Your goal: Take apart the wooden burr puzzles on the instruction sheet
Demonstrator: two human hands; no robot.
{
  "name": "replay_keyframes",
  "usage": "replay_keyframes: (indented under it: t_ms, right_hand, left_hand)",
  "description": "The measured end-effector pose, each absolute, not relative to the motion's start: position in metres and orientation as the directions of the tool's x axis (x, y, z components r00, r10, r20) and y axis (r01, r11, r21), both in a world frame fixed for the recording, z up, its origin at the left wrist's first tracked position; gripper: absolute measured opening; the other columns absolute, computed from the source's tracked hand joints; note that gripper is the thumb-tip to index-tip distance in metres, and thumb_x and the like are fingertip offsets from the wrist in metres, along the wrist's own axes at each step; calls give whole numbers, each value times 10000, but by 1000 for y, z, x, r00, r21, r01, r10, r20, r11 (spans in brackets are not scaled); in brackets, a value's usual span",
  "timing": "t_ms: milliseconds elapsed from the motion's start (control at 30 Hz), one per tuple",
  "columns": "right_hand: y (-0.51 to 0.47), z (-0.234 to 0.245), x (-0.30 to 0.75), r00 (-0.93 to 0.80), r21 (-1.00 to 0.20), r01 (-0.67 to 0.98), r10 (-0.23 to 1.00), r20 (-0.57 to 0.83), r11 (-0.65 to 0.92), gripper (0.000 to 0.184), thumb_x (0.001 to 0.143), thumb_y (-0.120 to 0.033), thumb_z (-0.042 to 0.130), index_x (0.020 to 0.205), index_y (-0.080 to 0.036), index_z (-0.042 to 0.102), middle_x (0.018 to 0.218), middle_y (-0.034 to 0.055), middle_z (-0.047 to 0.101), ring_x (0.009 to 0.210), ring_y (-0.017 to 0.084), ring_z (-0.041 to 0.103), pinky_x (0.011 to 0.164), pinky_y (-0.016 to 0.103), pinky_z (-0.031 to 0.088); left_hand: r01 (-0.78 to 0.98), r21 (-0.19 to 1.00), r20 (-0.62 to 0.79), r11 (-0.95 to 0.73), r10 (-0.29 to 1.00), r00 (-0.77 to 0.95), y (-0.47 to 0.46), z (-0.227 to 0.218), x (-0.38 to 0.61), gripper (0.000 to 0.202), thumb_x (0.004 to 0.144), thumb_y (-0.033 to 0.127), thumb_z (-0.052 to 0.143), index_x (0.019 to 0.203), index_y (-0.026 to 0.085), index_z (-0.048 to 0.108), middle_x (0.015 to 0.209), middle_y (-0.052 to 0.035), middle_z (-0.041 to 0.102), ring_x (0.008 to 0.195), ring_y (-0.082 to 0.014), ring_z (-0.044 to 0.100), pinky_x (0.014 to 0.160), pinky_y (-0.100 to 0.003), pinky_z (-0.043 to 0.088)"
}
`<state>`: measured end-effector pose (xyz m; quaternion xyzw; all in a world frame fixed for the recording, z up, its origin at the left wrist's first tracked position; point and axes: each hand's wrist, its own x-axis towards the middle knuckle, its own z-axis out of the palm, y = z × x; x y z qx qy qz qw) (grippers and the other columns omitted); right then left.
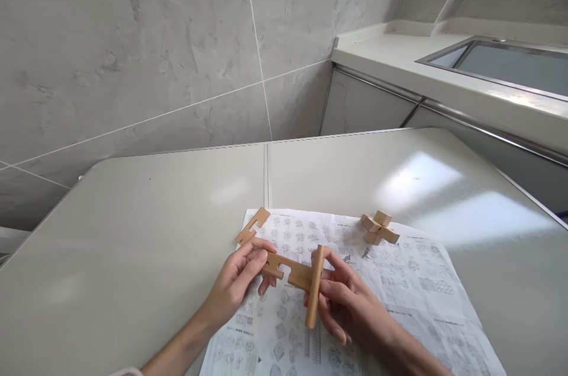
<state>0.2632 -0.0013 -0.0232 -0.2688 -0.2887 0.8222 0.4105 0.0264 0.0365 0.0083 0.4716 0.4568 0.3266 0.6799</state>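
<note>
My left hand (pixel 237 284) pinches the left end of a flat notched wooden piece (pixel 286 271), held level above a printed instruction sheet (pixel 412 287). My right hand (pixel 348 302) grips a second wooden bar (pixel 315 295), which stands crosswise and is slotted over the right end of the flat piece. Both hands are closed on the wood. A loose notched wooden piece (pixel 252 225) lies at the sheet's top left corner. A small assembled wooden cross puzzle (pixel 378 228) rests on the sheet's upper right part.
The sheet lies on a pale grey table (pixel 133 246) with a seam down its middle. A grey tiled wall (pixel 155 50) rises behind it. To the right stands a white counter (pixel 399 59) with a steel sink (pixel 510 62).
</note>
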Motion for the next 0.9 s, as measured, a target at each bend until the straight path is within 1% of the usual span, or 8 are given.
replay_keyframes:
  t_ms: [133, 300, 433, 700, 833, 900]
  right_hand:
    - [-2, -24, 263, -517, -705, -513, 832, -203, -490, 409, 987, -515, 749, 1099, -248, 460, 650, -83, 646, 319, 45, 431, 341, 154, 247]
    - [-4, -24, 263, -504, -708, -530, 845, -179, -467, 415, 982, -512, 762, 1076, -251, 453, 706, -69, 680, 316, 19, 389, 358, 154, 231]
    - [-4, -22, 262, -478, -726, -519, 857, -192, -451, 423, 976, -524, 774, 1051, -252, 458, 739, -63, 690, 318, 2, 376, 367, 152, 216]
    - [-5, -20, 261, -458, -728, -538, 873, -171, -425, 442, 959, -549, 789, 996, -255, 461, 648, -79, 664, 320, 5, 323, 386, 151, 200]
    - [-4, -21, 263, -465, -699, -561, 867, -178, -444, 423, 965, -551, 783, 1004, -260, 479, 558, -120, 576, 323, 10, 259, 382, 146, 187]
    - [-4, -20, 263, -467, -702, -558, 867, -176, -443, 418, 967, -552, 783, 1004, -259, 487, 550, -124, 562, 325, 9, 246, 385, 146, 187]
  left_hand:
    - [-18, 941, -306, 337, 874, 378, 37, 7, 26, 357, 1062, 553, 627, 1102, 198, 635, 729, -15, 675, 614, -126, 512, 602, -264, 377]
    - [-20, 944, -296, 329, 872, 389, 36, 7, 26, 358, 1067, 556, 623, 1105, 200, 636, 726, -8, 675, 614, -117, 513, 612, -260, 392]
    - [-15, 945, -296, 327, 874, 384, 36, 7, 27, 363, 1072, 562, 612, 1110, 202, 633, 734, -12, 686, 610, -111, 510, 599, -251, 386]
    - [29, 953, -290, 303, 875, 387, 35, 8, 27, 374, 1079, 578, 595, 1111, 206, 629, 735, -4, 683, 597, -97, 505, 599, -240, 402]
    - [51, 957, -281, 284, 876, 393, 33, 7, 26, 389, 1072, 593, 602, 1116, 207, 624, 740, -10, 692, 599, -101, 517, 587, -241, 393]
    - [57, 958, -281, 282, 877, 390, 33, 7, 27, 385, 1071, 592, 604, 1119, 210, 621, 740, -9, 696, 596, -100, 514, 582, -238, 391]
